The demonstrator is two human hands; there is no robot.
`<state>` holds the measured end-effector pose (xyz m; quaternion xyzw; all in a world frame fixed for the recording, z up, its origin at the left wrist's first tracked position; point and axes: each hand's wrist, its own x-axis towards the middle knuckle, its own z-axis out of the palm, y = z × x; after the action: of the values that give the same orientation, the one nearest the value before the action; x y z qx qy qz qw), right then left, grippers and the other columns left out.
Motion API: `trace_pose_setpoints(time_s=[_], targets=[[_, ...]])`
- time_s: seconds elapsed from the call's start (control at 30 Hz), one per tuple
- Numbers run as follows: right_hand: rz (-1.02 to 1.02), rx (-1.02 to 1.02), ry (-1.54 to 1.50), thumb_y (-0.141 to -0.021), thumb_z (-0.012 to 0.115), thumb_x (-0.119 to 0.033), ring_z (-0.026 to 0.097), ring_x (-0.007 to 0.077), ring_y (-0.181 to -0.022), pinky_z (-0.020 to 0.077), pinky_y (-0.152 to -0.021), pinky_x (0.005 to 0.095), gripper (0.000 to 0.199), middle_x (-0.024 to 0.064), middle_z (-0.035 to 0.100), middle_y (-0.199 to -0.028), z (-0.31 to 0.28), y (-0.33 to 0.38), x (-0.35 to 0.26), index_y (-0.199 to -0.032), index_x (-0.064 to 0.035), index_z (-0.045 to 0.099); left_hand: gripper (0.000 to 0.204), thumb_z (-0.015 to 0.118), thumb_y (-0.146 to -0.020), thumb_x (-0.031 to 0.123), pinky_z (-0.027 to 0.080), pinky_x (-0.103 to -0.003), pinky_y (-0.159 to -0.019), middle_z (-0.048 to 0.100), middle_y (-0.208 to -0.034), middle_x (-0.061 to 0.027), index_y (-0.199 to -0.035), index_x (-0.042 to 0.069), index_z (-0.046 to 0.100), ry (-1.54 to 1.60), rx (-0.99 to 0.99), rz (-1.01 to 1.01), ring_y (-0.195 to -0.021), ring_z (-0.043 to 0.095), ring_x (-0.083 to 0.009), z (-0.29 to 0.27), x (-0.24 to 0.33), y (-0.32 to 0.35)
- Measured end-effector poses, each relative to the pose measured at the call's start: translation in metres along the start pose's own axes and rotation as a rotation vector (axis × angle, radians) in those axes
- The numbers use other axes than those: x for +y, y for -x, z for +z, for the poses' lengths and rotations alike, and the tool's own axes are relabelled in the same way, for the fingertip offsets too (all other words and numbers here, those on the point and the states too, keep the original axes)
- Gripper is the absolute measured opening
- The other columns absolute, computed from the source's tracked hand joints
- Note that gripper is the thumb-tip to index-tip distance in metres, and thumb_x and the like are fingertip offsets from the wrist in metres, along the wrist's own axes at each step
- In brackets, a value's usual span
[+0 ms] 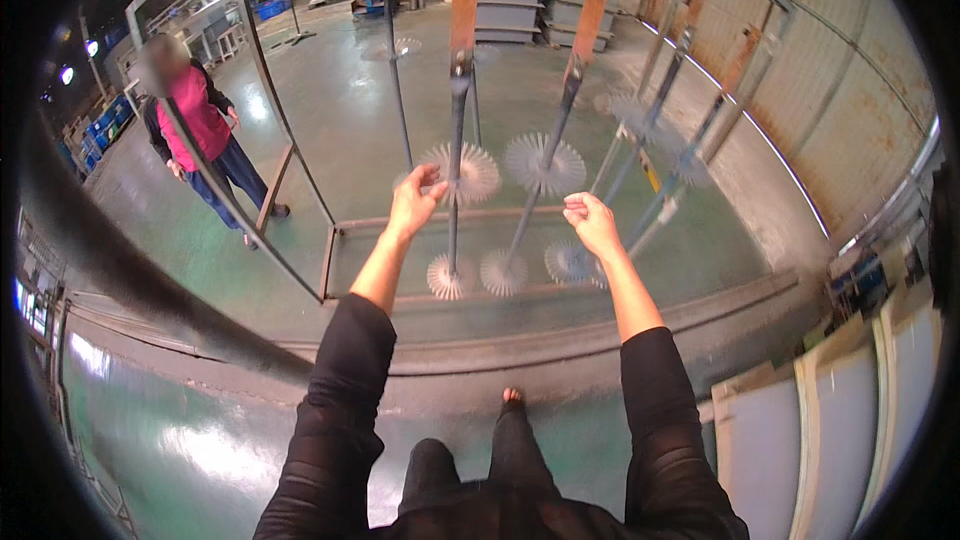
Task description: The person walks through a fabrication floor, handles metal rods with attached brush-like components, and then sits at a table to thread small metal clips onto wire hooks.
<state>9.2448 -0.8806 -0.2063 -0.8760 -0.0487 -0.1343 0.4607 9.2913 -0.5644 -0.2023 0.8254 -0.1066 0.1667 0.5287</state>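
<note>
A pale round disc with slots radiating round its rim [474,176] is mounted on a dark upright rod [455,128]. My left hand [413,202] is at its left edge, thumb and bent fingers about the rim. My right hand [595,224] hangs below and right of a second slotted disc [560,162], apart from it, its fingers loosely curved and nothing visible in them. That disc sits on a tilted dark rod [567,105]. Smaller slotted discs [446,277] are lower on the rods.
A metal frame [285,130] surrounds the rods, with rusty orange straps [467,0] above. More discs on rods [640,118] stand at the right. Beyond the frame at left stands a person in a pink top [200,115]. Pale panels [760,440] lean at the lower right.
</note>
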Motion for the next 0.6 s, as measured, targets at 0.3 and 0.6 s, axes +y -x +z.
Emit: trace_pose_setpoints(time_s=[0.3,0.6], targets=[[0.051,0.093,-0.683,-0.069,0.073,-0.016,0.056,0.013,-0.074,0.0457,-0.066,0.0244,0.059,0.0052,0.058,-0.086,0.038,-0.217,0.082,-0.118,-0.0023,0.043,0.072,0.072,-0.071,0.022,0.039,-0.032,-0.086,0.054,-0.101,-0.0125,-0.127,0.001,0.033,0.275,0.049,-0.28,-0.097,0.051,-0.0186,0.099,-0.045,-0.138],[0.25,0.135,-0.585,-0.075,0.068,-0.025,0.044,0.0065,-0.046,0.0332,-0.044,0.0231,0.023,-0.0028,0.049,-0.054,0.036,-0.219,0.07,-0.075,-0.0036,0.06,0.035,0.062,-0.081,0.028,0.031,-0.024,-0.04,0.044,-0.049,0.0013,-0.055,0.011,0.044,0.415,0.234,-0.424,-0.042,0.039,-0.0073,0.131,-0.025,-0.145]])
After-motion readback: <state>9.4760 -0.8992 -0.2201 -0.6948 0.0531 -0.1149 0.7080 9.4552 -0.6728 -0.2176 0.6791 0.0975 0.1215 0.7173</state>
